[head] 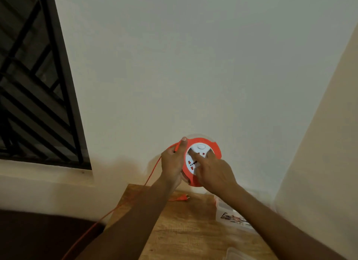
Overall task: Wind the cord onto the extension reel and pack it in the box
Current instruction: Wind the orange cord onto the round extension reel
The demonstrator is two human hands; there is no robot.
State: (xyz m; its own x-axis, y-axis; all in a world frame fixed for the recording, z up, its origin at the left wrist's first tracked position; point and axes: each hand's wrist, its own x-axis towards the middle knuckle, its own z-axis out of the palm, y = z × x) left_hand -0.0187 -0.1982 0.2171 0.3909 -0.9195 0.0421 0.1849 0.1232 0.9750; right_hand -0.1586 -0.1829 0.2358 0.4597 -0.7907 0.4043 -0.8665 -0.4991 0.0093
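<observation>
Hands: L (173, 164) gripping reel (201, 161) rim, R (213, 174) fingers on face

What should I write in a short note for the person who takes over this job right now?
Left hand grips the reel by its rim and pinches the cord; right hand has fingers on the white face. Reel is held up above the table. Cord trails down off the table's left edge; the plug lies on the table. Box is at the right. Done: winding is under way at most. Left: wind in the loose cord, pack the reel.
</observation>
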